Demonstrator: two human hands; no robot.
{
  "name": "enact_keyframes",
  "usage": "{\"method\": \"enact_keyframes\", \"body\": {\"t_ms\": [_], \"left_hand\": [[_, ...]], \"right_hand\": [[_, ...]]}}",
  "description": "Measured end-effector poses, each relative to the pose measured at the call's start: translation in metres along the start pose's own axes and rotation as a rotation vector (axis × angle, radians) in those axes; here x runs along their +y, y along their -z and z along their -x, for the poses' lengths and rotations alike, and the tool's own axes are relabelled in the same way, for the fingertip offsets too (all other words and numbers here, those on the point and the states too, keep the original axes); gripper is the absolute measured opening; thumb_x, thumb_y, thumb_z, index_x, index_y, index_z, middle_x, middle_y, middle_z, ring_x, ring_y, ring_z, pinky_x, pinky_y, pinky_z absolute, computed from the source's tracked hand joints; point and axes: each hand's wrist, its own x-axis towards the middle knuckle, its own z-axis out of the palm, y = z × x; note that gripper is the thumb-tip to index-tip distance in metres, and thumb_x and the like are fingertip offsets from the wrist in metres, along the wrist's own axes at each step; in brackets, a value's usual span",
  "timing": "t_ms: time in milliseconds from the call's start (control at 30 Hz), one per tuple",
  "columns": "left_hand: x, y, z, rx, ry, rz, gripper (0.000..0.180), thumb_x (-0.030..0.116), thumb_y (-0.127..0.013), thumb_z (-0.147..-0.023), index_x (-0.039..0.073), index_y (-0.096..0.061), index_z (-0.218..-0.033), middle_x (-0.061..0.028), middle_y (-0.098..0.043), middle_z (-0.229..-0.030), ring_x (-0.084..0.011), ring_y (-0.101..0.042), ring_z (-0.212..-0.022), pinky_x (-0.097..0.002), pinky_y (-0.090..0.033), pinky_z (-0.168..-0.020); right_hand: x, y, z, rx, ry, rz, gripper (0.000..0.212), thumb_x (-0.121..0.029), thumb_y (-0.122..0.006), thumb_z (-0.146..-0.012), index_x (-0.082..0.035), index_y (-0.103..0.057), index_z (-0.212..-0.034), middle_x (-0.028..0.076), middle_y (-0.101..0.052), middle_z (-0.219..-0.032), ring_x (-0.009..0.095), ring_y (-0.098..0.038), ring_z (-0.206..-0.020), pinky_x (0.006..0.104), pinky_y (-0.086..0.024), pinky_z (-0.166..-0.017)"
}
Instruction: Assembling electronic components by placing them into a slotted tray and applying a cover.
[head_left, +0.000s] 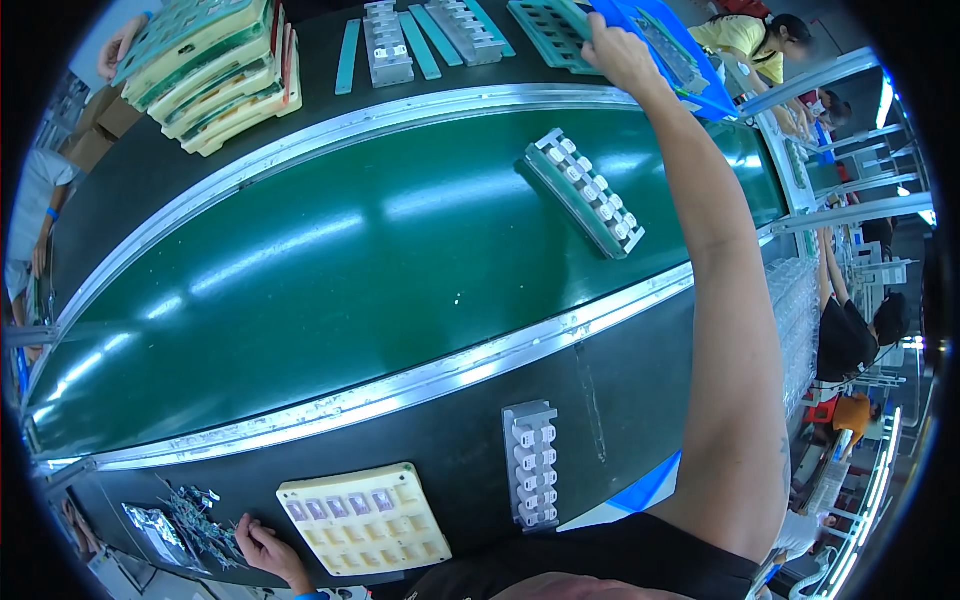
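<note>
My right arm reaches across the belt to the far side. There my right hand (622, 55) is closed at the right edge of a green tray with cut-outs (540, 38), right beside a blue bin (712, 95); its fingertips are partly hidden. At the lower left my left hand (268, 552) has its fingers loosely bent and apart, with nothing visible in them. It lies between a heap of small dark parts (205, 525) and a cream tray with pockets (375, 530). Clear purplish pieces (340, 506) fill the tray's back row. Right of it stands a grey fixture holding white parts (533, 465).
A green conveyor belt (330, 290) with metal rails carries another fixture of white parts (590, 195). Across it stand stacked cream trays (225, 90), grey fixtures (388, 50) and green strips (347, 57). A silvery bag (155, 530) lies near the heap. Other people work at both sides.
</note>
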Motion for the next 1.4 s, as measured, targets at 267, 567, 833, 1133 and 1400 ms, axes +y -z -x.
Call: {"method": "enact_keyframes", "body": {"t_ms": [267,567,833,1133,1400], "left_hand": [[-0.001,0.003,0.0,0.009,-0.009,-0.062,0.02,0.006,-0.049,-0.101,-0.006,-0.061,-0.112,-0.0062,-0.059,-0.087,-0.0083,-0.042,-0.062,-0.0232,-0.037,-0.055],[0.0,0.001,-0.001,0.019,-0.023,-0.094,0.02,0.005,-0.049,-0.1,-0.006,-0.062,-0.11,-0.0068,-0.059,-0.088,-0.0088,-0.043,-0.06,-0.0235,-0.038,-0.054],[0.007,0.007,0.001,0.0,-0.027,-0.082,0.019,0.004,-0.051,-0.099,-0.005,-0.062,-0.11,-0.0059,-0.057,-0.083,-0.0084,-0.043,-0.061,-0.0232,-0.037,-0.055],[0.01,-0.001,-0.003,-0.045,-0.041,-0.063,0.019,0.004,-0.05,-0.099,-0.005,-0.062,-0.11,-0.0062,-0.057,-0.083,-0.0091,-0.045,-0.061,-0.0239,-0.039,-0.056],[0.013,0.001,-0.008,-0.079,-0.063,0.009,0.019,0.006,-0.051,-0.099,-0.005,-0.063,-0.108,-0.005,-0.059,-0.083,-0.009,-0.047,-0.065,-0.0227,-0.04,-0.058]], "right_hand": [[0.024,0.05,0.021,0.248,-0.347,-0.247,0.048,-0.021,-0.055,-0.088,-0.005,-0.042,-0.132,0.029,-0.066,-0.089,0.047,-0.064,-0.086,0.0566,-0.05,-0.075],[-0.04,0.016,-0.012,0.041,-0.356,-0.19,0.043,-0.035,-0.071,-0.077,-0.024,-0.066,-0.118,0.017,-0.072,-0.098,0.037,-0.069,-0.091,0.048,-0.055,-0.081],[-0.071,-0.005,-0.011,0.069,-0.234,-0.152,0.038,-0.024,-0.066,-0.08,-0.014,-0.062,-0.117,0.018,-0.071,-0.092,0.039,-0.069,-0.086,0.0498,-0.056,-0.074],[0.089,0.064,0.038,0.209,-0.547,-0.014,0.051,-0.039,-0.057,-0.086,0.004,-0.048,-0.113,0.034,-0.066,-0.094,0.051,-0.064,-0.094,0.057,-0.05,-0.083],[0.03,0.107,0.218,0.191,-0.793,-0.367,0.054,-0.036,-0.065,-0.079,-0.002,-0.051,-0.119,0.029,-0.069,-0.097,0.047,-0.066,-0.093,0.0526,-0.051,-0.086]]}}
